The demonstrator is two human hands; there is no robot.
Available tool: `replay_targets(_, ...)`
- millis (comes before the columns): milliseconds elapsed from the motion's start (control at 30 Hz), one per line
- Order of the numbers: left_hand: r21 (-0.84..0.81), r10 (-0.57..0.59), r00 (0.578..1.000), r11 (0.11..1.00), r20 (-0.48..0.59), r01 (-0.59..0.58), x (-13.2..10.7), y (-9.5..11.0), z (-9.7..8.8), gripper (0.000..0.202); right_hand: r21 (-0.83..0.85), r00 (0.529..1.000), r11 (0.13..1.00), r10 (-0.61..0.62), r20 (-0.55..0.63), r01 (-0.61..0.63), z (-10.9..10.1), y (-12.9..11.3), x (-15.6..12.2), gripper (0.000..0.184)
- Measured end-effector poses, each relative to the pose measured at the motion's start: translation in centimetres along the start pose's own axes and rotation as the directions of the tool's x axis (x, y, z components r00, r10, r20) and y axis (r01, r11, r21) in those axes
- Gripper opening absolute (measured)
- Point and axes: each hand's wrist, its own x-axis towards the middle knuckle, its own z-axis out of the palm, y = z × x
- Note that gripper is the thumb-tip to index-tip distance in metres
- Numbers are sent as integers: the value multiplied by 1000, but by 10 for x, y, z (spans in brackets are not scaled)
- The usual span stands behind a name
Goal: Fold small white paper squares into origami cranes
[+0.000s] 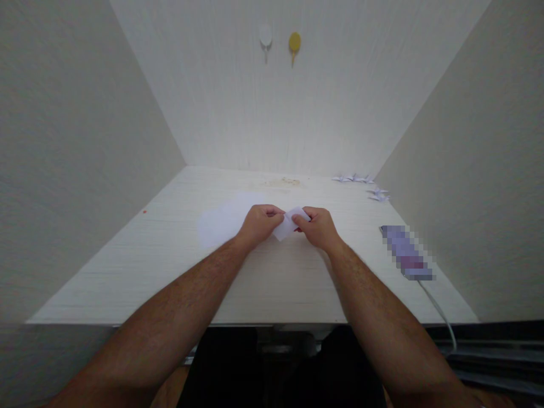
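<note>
A small folded piece of white paper point(288, 224) is held between both hands just above the pale wooden desk point(170, 266). My left hand point(258, 224) is closed, pinching the paper's left side. My right hand point(318, 226) is closed too, its fingers curled round the paper's right edge. A loose stack of white paper sheets point(221, 222) lies on the desk just left of my left hand, partly hidden by it.
Several small folded paper figures point(361, 184) lie along the back right of the desk. A blurred-out device point(406, 252) with a white cable point(437, 309) lies at the right. Two hooks point(280, 42) hang on the back wall. Side panels close in the desk.
</note>
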Motion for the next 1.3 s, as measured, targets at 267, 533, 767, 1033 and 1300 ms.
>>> replay_targets(267, 50, 0, 1000, 999, -6, 0, -1, 1, 1, 13, -56, 998, 997, -60, 14, 61, -2, -5, -3, 22)
replay_targets(533, 1, -51, 998, 999, -23, 51, 0, 2, 2, 11, 134, 989, 980, -146, -9, 145, 6, 11, -3, 24)
replay_targets(767, -245, -220, 972, 941, 78, 232, 4, 2, -1, 7, 314, 988, 939, -155, 14, 143, 7, 7, -6, 22)
replay_targets(1033, -337, -218, 963, 905, 159, 260, 3, 5, -6, 10, 394, 996, 917, -83, 21, 68, 4, 3, -5, 14)
replay_targets(1300, -377, -195, 962, 891, 189, 255, 2, 5, -7, 12, 371, 993, 922, -118, -1, 110, 2, -2, -7, 17)
